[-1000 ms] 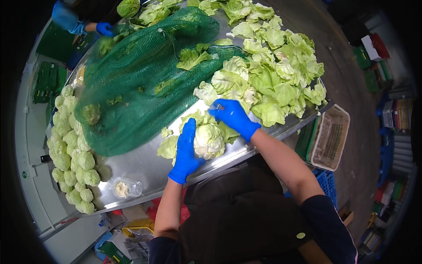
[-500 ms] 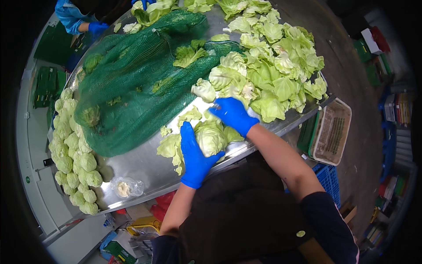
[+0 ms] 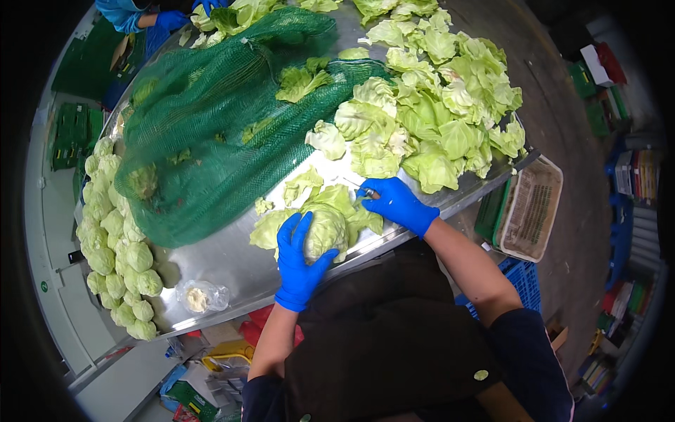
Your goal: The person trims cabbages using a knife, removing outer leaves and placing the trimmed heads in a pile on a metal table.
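My left hand (image 3: 298, 264), in a blue glove, grips the near left side of a pale green cabbage (image 3: 326, 233), with thumb and fingers spread round it. Loose outer leaves (image 3: 342, 200) lie under and beyond that cabbage on the metal table. To its right, my blue-gloved right hand (image 3: 397, 204) is closed round a small knife (image 3: 369, 193), whose short thin blade points left, away from the cabbage. Part of the knife's handle is hidden by my fingers.
A green mesh sack (image 3: 225, 141) with some cabbage inside covers the table's middle. Stripped leaves (image 3: 450, 105) pile up at right; trimmed cabbages (image 3: 112, 232) line the left edge. A clear plastic bag (image 3: 202, 297) lies near the front. A co-worker's gloved hand (image 3: 172, 20) shows at far left.
My right hand has moved right and down, away from the leaves, and the knife now shows. My left hand has shifted slightly left with the cabbage. A co-worker's hands have moved.
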Demonstrator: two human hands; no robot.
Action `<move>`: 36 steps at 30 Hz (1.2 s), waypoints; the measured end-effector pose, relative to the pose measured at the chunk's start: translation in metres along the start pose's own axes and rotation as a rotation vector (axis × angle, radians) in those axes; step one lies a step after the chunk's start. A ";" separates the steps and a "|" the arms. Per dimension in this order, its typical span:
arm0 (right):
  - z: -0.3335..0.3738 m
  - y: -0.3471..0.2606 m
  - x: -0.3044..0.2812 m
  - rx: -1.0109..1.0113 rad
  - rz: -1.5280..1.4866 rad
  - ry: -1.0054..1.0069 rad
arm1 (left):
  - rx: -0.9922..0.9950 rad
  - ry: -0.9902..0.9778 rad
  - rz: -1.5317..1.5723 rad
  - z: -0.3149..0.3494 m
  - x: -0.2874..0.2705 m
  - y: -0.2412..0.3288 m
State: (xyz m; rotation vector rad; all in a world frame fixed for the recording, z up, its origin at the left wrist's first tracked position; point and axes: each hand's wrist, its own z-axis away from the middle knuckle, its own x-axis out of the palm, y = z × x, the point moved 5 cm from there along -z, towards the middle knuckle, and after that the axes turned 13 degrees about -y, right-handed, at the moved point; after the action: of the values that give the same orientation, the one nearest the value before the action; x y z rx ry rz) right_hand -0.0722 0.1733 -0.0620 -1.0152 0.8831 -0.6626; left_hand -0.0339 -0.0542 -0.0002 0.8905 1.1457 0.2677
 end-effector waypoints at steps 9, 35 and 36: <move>0.012 -0.077 0.043 -0.238 0.192 -0.030 | 0.064 -0.078 -0.066 -0.006 0.015 -0.010; -0.016 -0.049 0.019 -0.224 0.214 -0.174 | 0.008 -0.128 0.178 -0.015 0.020 -0.029; -0.018 -0.048 0.015 -0.243 0.212 -0.196 | 0.042 -0.127 0.131 -0.016 0.021 -0.028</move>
State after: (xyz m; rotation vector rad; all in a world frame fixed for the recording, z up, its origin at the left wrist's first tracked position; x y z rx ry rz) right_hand -0.0837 0.1339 -0.0271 -1.1622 0.8970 -0.2760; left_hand -0.0457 -0.0518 -0.0364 1.0076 0.9797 0.2907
